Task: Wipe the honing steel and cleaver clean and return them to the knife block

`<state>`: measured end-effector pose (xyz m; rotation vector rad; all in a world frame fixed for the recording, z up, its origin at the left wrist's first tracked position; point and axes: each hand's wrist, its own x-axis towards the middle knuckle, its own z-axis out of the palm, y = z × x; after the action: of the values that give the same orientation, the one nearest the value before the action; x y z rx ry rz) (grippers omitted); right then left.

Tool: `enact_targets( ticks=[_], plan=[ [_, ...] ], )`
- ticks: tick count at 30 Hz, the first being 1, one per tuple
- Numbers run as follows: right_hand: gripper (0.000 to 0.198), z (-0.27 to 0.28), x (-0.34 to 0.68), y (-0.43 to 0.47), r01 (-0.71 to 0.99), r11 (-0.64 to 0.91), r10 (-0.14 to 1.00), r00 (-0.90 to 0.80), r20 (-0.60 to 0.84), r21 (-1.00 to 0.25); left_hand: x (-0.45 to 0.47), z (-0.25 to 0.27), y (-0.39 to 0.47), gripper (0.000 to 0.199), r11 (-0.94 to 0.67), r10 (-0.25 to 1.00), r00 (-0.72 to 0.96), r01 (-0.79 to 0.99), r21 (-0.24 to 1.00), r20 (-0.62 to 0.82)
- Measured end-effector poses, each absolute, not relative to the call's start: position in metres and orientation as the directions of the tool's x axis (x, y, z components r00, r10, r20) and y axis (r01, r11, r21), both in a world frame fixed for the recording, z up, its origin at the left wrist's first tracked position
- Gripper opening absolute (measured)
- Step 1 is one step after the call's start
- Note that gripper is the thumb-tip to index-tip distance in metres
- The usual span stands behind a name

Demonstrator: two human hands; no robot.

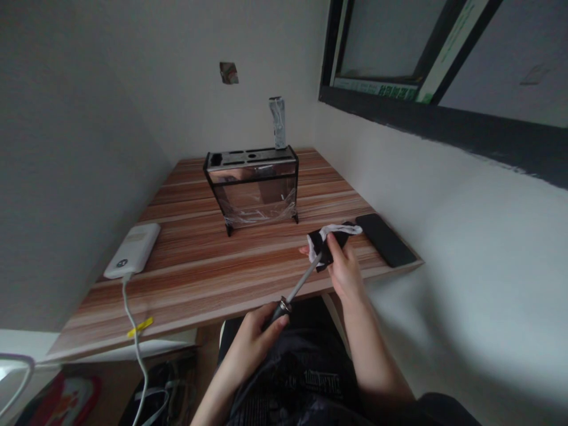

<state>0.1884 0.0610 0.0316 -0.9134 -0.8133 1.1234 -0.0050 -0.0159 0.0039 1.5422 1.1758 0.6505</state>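
Observation:
My left hand is closed around the dark handle of a honing steel, whose grey rod slants up to the right. My right hand pinches a black-and-white cloth around the far end of the rod, with the thumb on top. The cloth hides the rod's tip. Beyond both hands a knife block with a black frame and clear sides stands upright on the wooden table. Slots show in its top, and clear film clings to its lower part.
A white power bank with a white cable lies at the left. A black phone rests by the right edge against the wall. Behind the knife block's top right rises a narrow grey strip. Yellow tape sticks near the front edge.

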Motion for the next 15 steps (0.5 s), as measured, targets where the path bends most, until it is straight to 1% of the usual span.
enact_targets(
  ticks=[3, 6, 10, 15],
  plan=[
    [0.036, 0.025, 0.167, 0.048, -0.291, 0.06, 0.994, 0.109, 0.03, -0.955, 0.0, 0.004, -0.013, 0.04, 0.08, 0.925, 0.334, 0.297, 0.951, -0.182],
    [0.038, 0.021, 0.147, 0.035, -0.218, -0.006, 0.999, 0.03, -0.013, -0.976, 0.004, 0.005, -0.011, 0.043, 0.153, 0.931, 0.296, 0.207, 0.966, -0.211],
    [0.035, 0.025, 0.133, 0.027, -0.242, -0.034, 0.992, -0.129, -0.003, -0.97, 0.004, 0.006, -0.008, 0.04, 0.123, 0.953, 0.259, 0.144, 0.982, -0.157],
    [0.034, 0.029, 0.133, 0.026, -0.294, -0.041, 0.985, -0.174, 0.011, -0.955, 0.004, 0.005, -0.007, 0.04, 0.112, 0.952, 0.268, 0.143, 0.983, -0.148]
  ],
)
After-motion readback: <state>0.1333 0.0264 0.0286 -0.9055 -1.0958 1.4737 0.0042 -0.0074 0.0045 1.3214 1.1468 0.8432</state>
